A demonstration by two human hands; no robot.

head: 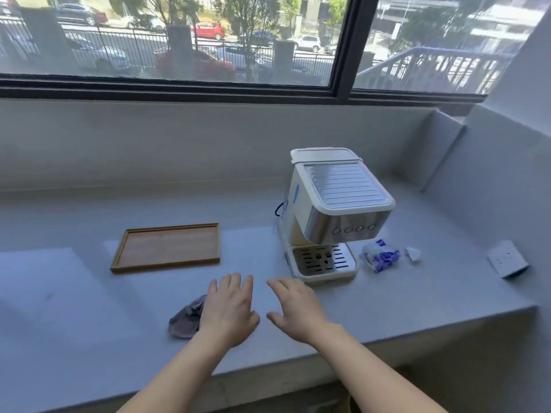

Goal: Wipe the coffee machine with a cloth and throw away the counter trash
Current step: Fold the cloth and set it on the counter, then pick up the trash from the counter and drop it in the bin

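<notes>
A cream and steel coffee machine (334,210) stands on the pale counter (89,293), right of centre. A crumpled grey cloth (185,318) lies near the front edge, partly hidden by my left hand (229,308), which hovers palm down with fingers straight beside it. My right hand (295,308) is spread open over bare counter, just in front of the machine's drip tray (323,260). A crumpled blue and white wrapper (380,256) and a small white scrap of paper (413,253) lie right of the machine.
A shallow wooden tray (167,247) lies left of the machine. A white socket plate (508,259) rests near the right end of the counter. Behind the counter rise a low wall and a large window. The counter's front edge runs diagonally below my forearms.
</notes>
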